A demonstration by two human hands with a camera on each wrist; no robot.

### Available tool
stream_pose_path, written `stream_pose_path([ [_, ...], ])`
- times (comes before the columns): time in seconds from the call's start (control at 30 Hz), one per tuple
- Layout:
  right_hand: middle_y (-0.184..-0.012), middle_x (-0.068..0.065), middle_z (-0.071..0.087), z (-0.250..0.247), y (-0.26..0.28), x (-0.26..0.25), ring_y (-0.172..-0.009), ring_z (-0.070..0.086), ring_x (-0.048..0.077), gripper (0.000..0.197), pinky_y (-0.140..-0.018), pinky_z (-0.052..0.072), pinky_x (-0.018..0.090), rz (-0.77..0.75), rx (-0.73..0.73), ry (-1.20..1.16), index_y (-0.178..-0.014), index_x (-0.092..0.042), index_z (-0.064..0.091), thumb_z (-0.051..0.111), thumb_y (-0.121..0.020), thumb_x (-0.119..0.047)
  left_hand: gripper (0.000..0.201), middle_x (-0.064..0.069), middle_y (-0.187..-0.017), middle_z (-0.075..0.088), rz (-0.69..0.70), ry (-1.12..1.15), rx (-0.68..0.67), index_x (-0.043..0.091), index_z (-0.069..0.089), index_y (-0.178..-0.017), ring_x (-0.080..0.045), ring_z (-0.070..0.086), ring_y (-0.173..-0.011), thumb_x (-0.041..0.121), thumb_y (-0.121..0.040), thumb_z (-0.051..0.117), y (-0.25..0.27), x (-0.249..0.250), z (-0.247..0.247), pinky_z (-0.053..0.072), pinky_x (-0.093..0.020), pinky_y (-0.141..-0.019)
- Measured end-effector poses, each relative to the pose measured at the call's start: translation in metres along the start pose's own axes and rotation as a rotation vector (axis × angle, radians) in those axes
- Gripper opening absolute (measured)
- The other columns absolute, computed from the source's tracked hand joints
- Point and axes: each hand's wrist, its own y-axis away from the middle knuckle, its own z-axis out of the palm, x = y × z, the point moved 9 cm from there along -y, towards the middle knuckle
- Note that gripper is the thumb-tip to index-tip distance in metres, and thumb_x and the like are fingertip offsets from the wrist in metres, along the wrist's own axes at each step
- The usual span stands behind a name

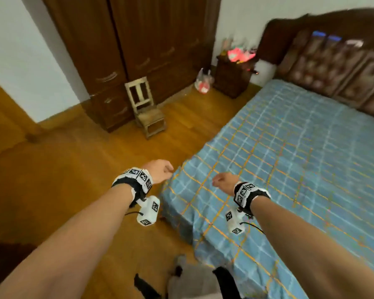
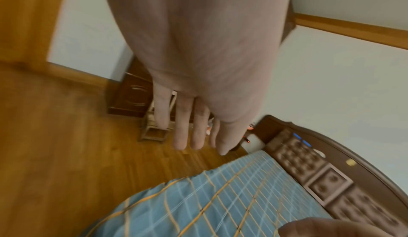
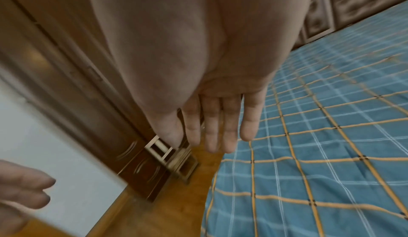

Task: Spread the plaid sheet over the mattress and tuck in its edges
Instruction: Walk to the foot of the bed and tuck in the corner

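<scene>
Both arms reached out over the near corner of the bed. The left hand (image 1: 160, 170) hung above the floor (image 1: 73, 169) just off that corner, fingers (image 2: 180, 127) straight and loose, holding nothing. The right hand (image 1: 224, 181) hovered over the sheet (image 1: 289, 158) just inside the corner, fingers (image 3: 212, 127) straight and together, also holding nothing; whether it touched the cloth I cannot tell. The 2 hands were near each other but apart, with the corner's edge between them.

The sheet, blue plaid with orange lines, lay spread across the whole mattress, its near corner draped down the side with a few wrinkles, its far edge meeting the headboard (image 1: 333, 67). Beyond the left hand a small chair (image 1: 146, 106) stood on the floor before the wardrobe (image 1: 127, 39). A nightstand (image 1: 233, 78) stood beside the headboard, with a bag (image 1: 203, 82) on the floor next to it.
</scene>
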Motion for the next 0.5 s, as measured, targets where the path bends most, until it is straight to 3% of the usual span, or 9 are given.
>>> stream_pose_path([
  [0.1,-0.114,0.004,0.071,-0.026,-0.063,-0.004,-0.111,0.063,0.023,0.023,-0.090,0.047,0.026,0.110,0.085,-0.067,-0.107,-0.019,0.072,0.066,-0.088,-0.029,0.030,0.006,-0.118,0.067,0.099,-0.078,-0.011,0.026,0.062,-0.120,-0.015,0.061,-0.111,0.035,-0.091,0.060,-0.089,0.009,-0.051,0.045,-0.025,-0.089],
  [0.23,-0.118,0.003,0.069,-0.050,-0.136,-0.032,-0.116,0.061,0.022,0.028,-0.098,0.046,0.028,0.209,0.110,-0.203,-0.111,-0.020,0.071,0.067,-0.087,-0.034,0.032,0.004,-0.121,0.066,0.203,-0.130,-0.093,0.024,0.063,-0.120,-0.015,0.060,-0.112,0.035,-0.090,0.062,-0.185,0.006,-0.104,0.045,-0.024,-0.088],
  [0.4,-0.113,0.000,0.070,-0.091,-0.184,-0.069,-0.114,0.062,0.022,0.029,-0.094,0.047,0.026,0.309,0.191,-0.295,-0.114,-0.021,0.070,0.065,-0.088,-0.034,0.035,0.002,-0.121,0.065,0.332,-0.197,-0.208,0.021,0.062,-0.123,-0.016,0.060,-0.110,0.033,-0.090,0.062,-0.288,0.001,-0.149,0.046,-0.024,-0.087],
  [0.5,-0.121,0.001,0.068,-0.123,-0.204,-0.064,-0.118,0.059,0.021,0.031,-0.097,0.043,0.025,0.433,0.373,-0.359,-0.118,-0.020,0.068,0.063,-0.090,-0.031,0.034,0.001,-0.120,0.066,0.447,-0.293,-0.241,0.020,0.062,-0.123,-0.017,0.061,-0.109,0.031,-0.090,0.062,-0.359,0.009,-0.162,0.047,-0.026,-0.090],
])
